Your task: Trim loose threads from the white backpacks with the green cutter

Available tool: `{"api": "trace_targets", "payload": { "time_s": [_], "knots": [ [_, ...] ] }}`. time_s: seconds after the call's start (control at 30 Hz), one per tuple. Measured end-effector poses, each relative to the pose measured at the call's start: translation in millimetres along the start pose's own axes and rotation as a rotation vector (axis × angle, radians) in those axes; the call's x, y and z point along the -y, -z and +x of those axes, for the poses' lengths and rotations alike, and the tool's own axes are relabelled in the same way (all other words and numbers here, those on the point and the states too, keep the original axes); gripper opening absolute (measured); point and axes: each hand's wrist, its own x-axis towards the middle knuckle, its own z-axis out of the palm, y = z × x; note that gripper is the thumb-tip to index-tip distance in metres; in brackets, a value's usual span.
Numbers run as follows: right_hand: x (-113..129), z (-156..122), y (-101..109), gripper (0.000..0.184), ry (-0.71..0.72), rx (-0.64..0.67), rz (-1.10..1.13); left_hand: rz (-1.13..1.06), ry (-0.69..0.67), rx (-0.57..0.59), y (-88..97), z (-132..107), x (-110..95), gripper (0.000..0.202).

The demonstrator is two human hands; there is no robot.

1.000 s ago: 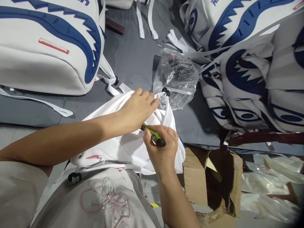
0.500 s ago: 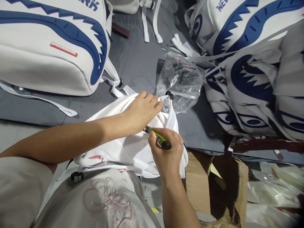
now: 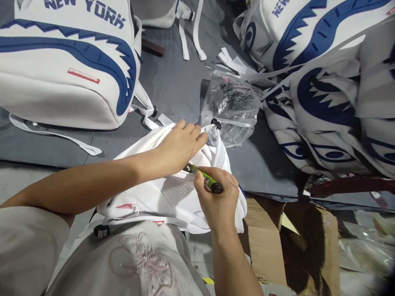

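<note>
Right hand (image 3: 220, 197) pinching a green-handled tool (image 3: 210, 181)! Left hand (image 3: 180, 148) covers part of the white backpack (image 3: 175, 193), grip unclear; clear plastic bag (image 3: 233, 105) just beyond.

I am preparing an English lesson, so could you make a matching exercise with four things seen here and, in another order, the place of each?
1. Green-handled tool
2. Left hand
3. Transparent plastic bag
4. Cardboard box

A. Lying on the grey table
B. Below the table's edge
C. Held in the right hand
D. On top of the white backpack

Pairs: 1-C; 2-D; 3-A; 4-B
</note>
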Motion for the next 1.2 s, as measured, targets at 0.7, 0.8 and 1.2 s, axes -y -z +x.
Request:
{"api": "trace_targets", "payload": {
  "time_s": [0.7, 0.8, 1.2],
  "knots": [
    [-6, 1, 1, 0.01, -0.05, 0.023, 0.102, 0.009, -0.02, 0.009, 0.2, 2, 3, 0.07],
    [-8, -3, 4, 0.01, -0.046, 0.014, 0.128, 0.005, -0.046, 0.143, 16.3, -2, 11, 0.092],
    [10, -11, -25, 0.016, 0.005, 0.017, 0.439, -0.011, 0.16, 0.341, 38.3, -22, 17, 0.121]
  ]
}}
